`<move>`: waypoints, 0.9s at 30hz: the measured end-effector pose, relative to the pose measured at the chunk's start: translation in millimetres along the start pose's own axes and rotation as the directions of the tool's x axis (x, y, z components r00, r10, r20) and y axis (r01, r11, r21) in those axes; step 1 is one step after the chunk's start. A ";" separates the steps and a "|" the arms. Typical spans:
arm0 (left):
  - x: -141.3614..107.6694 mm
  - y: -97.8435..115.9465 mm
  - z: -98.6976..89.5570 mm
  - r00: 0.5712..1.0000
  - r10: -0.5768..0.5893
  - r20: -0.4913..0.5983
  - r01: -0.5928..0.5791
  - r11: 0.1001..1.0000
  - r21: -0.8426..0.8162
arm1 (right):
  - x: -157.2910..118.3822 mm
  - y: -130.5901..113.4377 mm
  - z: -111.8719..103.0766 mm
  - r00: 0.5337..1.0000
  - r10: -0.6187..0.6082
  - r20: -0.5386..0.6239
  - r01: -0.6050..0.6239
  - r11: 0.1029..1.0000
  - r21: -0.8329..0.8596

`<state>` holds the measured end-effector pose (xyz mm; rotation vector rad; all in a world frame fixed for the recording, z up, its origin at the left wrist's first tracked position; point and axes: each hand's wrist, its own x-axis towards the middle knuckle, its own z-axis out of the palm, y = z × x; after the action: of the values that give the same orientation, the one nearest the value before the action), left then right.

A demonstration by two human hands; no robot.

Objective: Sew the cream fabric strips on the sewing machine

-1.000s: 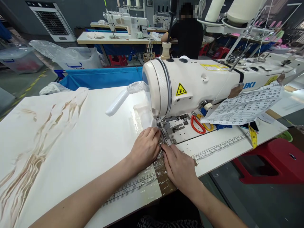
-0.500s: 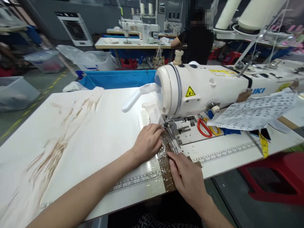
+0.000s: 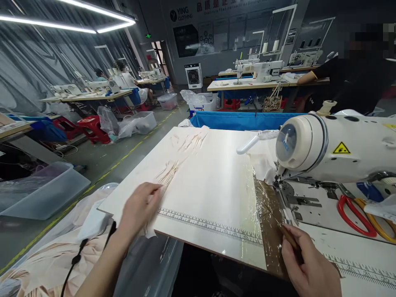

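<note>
I have the left hand (image 3: 140, 212) out at the near left edge of the worktop (image 3: 213, 177), its fingertips at the lower end of the pale fabric strips (image 3: 168, 175). Thumb and forefinger are close together there, but the hand is blurred, so I cannot tell whether that grip is pinching the cloth. The strips lie bunched and creased on the white surface, running away from me toward the far edge.

My right hand (image 3: 311, 262) is well apart from the left, by the sewing machine (image 3: 337, 146). Its grip is narrow, curled around the brown handle of a slim pointed tool (image 3: 291, 239), whose thin tip points forward and left over the brown strip (image 3: 268, 216) along the worktop. Beyond that tip, a piece of white fabric (image 3: 262, 167) lies flat, reaching up to the needle area.

I see the scissors (image 3: 369, 232) to the right, one loop red and the other yellow, lying by the machine's metal plate. A printed ruler scale (image 3: 210, 226) crosses the worktop between the hands. Down on my left, a heap of pale cloth (image 3: 52, 258) sits below the worktop, with a black cord (image 3: 76, 260) over it.
</note>
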<state>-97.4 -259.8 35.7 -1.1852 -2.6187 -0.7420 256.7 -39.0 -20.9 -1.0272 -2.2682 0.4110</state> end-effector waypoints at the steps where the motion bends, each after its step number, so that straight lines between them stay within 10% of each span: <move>1: -2.0 -15.8 -5.1 0.997 -0.076 -0.031 0.078 0.993 0.084 | 0.9 1.5 -0.4 1.000 -0.017 0.009 0.017 1.000 -0.015; 10: 4.0 -45.4 -22.8 0.943 -0.323 0.084 0.296 0.926 0.236 | 6.3 14.7 -2.1 0.994 -0.087 0.061 0.093 0.991 -0.099; 27: 8.9 -33.1 -26.1 0.979 -0.203 -0.010 0.199 0.949 0.246 | 5.0 12.6 -4.9 0.993 0.083 0.088 -0.090 0.993 0.077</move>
<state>-129.2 -285.8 49.0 -0.8688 -2.7728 -0.4211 264.5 -26.9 -21.5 -1.0886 -2.2672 0.5885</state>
